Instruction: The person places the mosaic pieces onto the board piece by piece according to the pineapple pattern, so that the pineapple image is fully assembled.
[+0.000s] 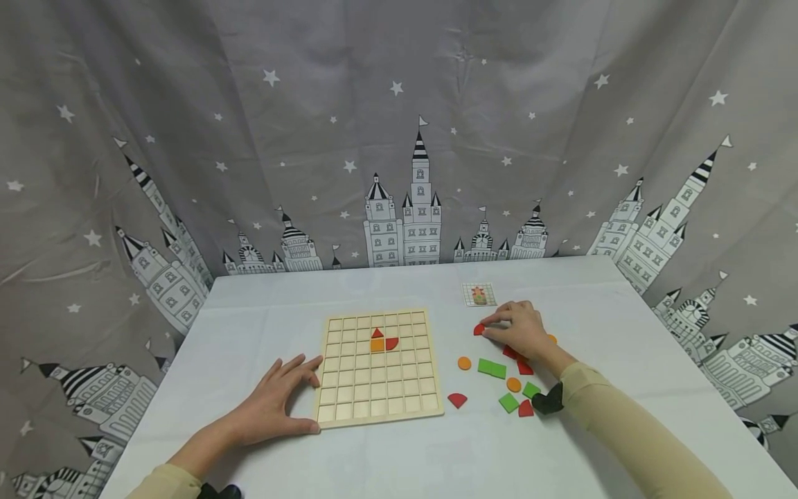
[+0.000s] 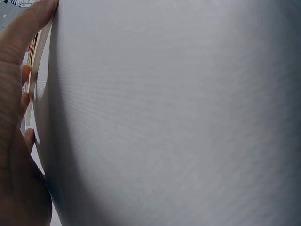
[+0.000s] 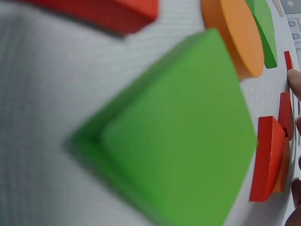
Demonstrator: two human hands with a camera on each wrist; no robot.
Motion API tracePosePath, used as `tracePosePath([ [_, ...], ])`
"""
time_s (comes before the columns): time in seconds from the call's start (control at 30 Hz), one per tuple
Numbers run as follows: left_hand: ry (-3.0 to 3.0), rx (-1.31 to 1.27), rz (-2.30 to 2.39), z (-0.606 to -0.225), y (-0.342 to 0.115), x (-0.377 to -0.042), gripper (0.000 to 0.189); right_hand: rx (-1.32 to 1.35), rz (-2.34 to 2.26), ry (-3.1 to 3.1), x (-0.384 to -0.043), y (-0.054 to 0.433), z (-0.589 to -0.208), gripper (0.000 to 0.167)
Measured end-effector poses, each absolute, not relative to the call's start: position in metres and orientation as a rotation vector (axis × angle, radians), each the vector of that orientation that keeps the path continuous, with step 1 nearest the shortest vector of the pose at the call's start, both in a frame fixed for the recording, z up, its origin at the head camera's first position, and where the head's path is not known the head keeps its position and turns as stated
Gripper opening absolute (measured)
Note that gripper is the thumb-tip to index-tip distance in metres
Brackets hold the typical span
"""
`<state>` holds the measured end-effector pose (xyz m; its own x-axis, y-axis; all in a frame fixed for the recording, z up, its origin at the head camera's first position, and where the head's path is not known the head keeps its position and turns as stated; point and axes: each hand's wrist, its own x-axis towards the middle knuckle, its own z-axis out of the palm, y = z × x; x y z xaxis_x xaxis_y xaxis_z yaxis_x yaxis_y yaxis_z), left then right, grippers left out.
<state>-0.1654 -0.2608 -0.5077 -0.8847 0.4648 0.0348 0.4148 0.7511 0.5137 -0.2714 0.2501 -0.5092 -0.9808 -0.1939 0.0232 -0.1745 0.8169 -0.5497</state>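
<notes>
The right of the hands point(image 1: 519, 333) partly hides an orange piece point(image 1: 553, 339).

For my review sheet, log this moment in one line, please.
left hand: touches grid board at left edge; right hand: pinches red piece; on board: red triangle, orange square, red quarter-circle

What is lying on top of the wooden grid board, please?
The wooden grid board bears a red triangle, an orange square and a red quarter-circle. Whatever lies beneath the board or pieces is covered and cannot be seen.
</notes>
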Motion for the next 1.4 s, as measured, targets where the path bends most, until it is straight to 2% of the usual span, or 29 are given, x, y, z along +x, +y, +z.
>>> tracePosePath([
  [0.17, 2.854, 0.734, 0.806, -0.508, -0.261, -0.165, 0.067, -0.318, -0.887, 2.959, -0.27, 0.25, -0.51, 0.028],
  [0.4, 2.848, 0.715, 0.798, -0.508, -0.261, -0.165, 0.067, -0.259, -0.783, 3.036, -0.266, 0.238, -0.506, 0.049],
  [0.63, 2.844, 0.742, 0.818, -0.505, -0.259, -0.164, 0.065, -0.306, -0.777, 3.054, -0.267, 0.231, -0.512, 0.037],
  [0.9, 2.841, 0.724, 0.81, -0.507, -0.26, -0.165, 0.065, -0.278, -0.832, 3.04, -0.263, 0.23, -0.512, 0.037],
  [1.17, 2.849, 0.744, 0.819, -0.507, -0.261, -0.165, 0.064, -0.237, -0.871, 3.067, -0.26, 0.228, -0.514, 0.029],
  [1.4, 2.845, 0.757, 0.821, -0.507, -0.261, -0.165, 0.064, -0.223, -0.904, 3.07, -0.259, 0.228, -0.514, 0.03],
])
